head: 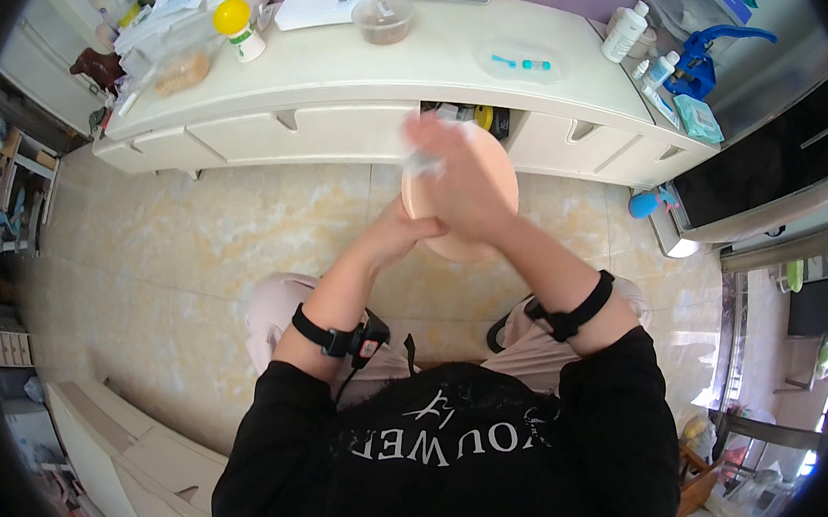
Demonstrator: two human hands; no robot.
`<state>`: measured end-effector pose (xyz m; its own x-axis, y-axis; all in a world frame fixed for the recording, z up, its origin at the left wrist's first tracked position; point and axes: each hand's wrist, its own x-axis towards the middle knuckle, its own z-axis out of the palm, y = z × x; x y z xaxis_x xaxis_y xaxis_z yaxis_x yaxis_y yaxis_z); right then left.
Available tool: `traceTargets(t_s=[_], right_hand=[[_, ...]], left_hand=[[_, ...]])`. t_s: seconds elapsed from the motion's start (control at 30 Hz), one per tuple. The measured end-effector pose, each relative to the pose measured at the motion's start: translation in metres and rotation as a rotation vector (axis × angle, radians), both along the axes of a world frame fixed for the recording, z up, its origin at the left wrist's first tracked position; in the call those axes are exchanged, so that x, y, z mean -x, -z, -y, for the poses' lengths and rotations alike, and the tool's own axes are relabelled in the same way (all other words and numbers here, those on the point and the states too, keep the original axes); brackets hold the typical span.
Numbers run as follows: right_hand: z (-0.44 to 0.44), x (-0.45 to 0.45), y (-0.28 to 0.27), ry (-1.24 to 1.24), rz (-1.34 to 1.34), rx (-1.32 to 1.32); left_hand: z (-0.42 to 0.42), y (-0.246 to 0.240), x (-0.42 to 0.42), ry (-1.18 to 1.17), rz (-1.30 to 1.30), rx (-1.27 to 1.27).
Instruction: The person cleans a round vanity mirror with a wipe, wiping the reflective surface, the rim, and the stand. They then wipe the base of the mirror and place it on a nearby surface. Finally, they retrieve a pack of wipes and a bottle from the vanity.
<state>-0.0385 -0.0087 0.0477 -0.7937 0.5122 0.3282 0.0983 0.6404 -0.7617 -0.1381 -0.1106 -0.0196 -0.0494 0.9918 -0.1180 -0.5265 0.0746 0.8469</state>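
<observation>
A round, peach-coloured disc (500, 165), perhaps a plate or lid, is held up over the floor in front of the white cabinet. My left hand (403, 230) grips its lower left rim, thumb laid over the near face. Across that face lies my right hand (472, 190), blurred, with a crumpled white wipe or tissue (423, 163) at its fingers. Part of the disc is hidden behind the right hand. Beyond the disc, an open compartment (499, 119) in the cabinet front shows a yellow item and dark items inside.
On the white cabinet top (298, 67) stand a router (328, 4), a clear round container (383, 21), a white bottle topped by a yellow ball (231, 18) and a clear tray (518, 51). Bottles and a blue lever press (696, 62) occupy the right end. A blue spray bottle (648, 205) sits below.
</observation>
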Motion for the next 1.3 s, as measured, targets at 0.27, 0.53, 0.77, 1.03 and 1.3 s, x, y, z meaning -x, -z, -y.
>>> traceTargets(t_s=[0.27,0.53,0.77,1.03,1.3], right_hand=[[-0.032,-0.006,0.020,0.161,-0.005,0.059],[-0.034,-0.009,0.095,0.625,-0.434,0.435],[-0.062,-0.035,0.045,0.439,-0.018,0.040],[0.001,-0.001,0.010,-0.127,0.135,-0.419],[0.001,-0.001,0.007,-0.110,0.248,-0.345]], left_hand=[[0.005,-0.013,0.005,-0.038,-0.231,0.005],[-0.002,-0.022,0.004,-0.158,-0.403,-0.177],[0.004,-0.018,0.009,0.037,-0.084,-0.026],[0.004,-0.008,-0.002,-0.039,-0.013,0.094],[0.002,-0.007,0.001,-0.052,-0.043,0.079]])
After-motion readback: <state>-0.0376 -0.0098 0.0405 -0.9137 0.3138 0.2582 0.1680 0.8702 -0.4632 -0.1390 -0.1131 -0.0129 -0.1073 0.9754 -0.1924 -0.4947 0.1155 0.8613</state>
